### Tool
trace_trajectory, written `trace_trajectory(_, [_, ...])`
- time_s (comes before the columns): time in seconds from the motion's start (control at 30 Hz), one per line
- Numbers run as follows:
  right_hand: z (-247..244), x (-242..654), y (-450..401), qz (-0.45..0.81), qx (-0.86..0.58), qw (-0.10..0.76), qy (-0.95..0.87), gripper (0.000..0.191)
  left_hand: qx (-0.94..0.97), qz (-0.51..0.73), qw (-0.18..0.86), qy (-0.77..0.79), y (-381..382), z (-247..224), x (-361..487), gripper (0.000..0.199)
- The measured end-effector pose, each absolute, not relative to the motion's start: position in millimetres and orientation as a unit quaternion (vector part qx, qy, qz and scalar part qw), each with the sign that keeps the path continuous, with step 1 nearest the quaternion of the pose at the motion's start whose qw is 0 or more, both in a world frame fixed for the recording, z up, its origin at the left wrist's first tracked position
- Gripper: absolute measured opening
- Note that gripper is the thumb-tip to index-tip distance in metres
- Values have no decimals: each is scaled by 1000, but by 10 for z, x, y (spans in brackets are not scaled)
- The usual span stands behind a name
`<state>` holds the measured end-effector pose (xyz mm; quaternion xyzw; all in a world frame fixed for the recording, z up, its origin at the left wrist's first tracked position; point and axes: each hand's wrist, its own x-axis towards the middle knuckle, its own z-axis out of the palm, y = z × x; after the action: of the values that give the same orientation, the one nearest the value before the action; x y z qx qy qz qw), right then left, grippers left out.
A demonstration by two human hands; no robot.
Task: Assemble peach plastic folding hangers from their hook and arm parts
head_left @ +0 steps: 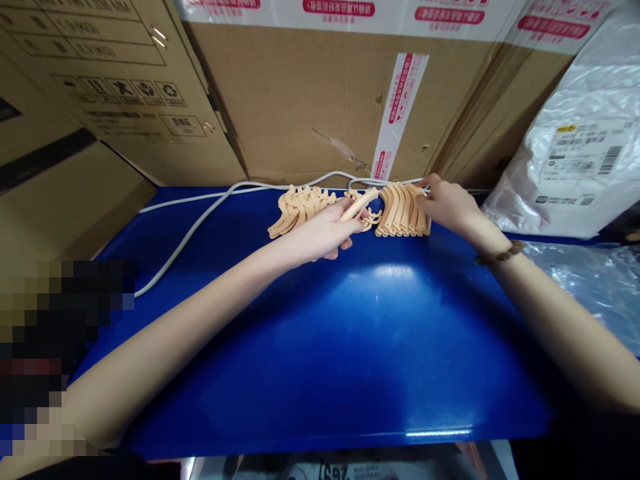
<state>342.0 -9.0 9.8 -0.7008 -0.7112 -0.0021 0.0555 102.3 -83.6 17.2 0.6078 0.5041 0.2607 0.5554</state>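
My left hand (334,230) is closed around a pale, curved wooden-looking piece (361,203) whose end sticks out past the thumb. Beyond that hand lies a loose pile of similar curved pieces (300,207), with smaller hooked bits (373,217) just to its right. A neat row of curved pieces (401,210) stands side by side at the back of the table. At the right end of this row is my right hand (447,203), fingers bent against the last piece. Whether those fingertips grip it is hidden.
Large cardboard boxes (300,100) wall off the back and left of the blue table (350,347). A white cable (195,230) runs along the back and curves forward at left. To the right stand a white plastic parcel (560,153) and clear plastic wrap (595,273).
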Motion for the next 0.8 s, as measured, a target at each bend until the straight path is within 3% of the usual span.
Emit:
trace_trajectory(0.4, [39,3391,-96,-37,-673,63,-736,47,592,276,566,503,-780,105,1008,42])
trace_trajectory(0.53, [31,3409,-80,-33,-669,81,-739,46,589,283,566,501,-777,105,1009,35])
trace_trajectory(0.63, [66,3389,-103,-34,-661,146,-736,39,567,310,576,500,-779,118,1006,25])
trace_trajectory(0.73, [140,3276,-219,-7,-598,258,-759,36,549,349,580,491,-781,147,999,47])
trace_trajectory(0.8, [195,3144,-350,109,-515,312,-791,49,570,368,552,485,-776,168,990,47])
